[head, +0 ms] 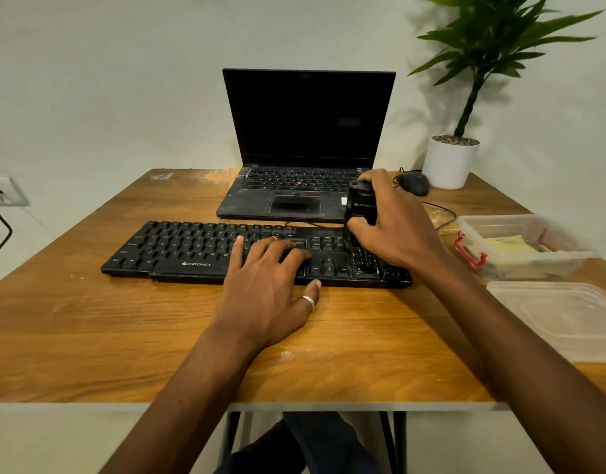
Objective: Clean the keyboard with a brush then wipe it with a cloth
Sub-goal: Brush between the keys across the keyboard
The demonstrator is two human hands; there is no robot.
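A black keyboard (192,249) lies across the middle of the wooden table (89,319). My left hand (267,285) rests flat on its right-centre keys, fingers straight, thumb on the front edge. My right hand (394,224) grips a black brush (361,206) by its block-shaped handle, held upright over the keyboard's right end near the number pad. A yellowish cloth (507,246) lies inside a clear plastic box (568,254) at the right.
An open black laptop (305,138) stands behind the keyboard. A black mouse (414,183) and a potted plant (452,159) sit at the back right. The box's clear lid (561,316) lies at the right edge. A wall socket with a cable (0,213) is at left.
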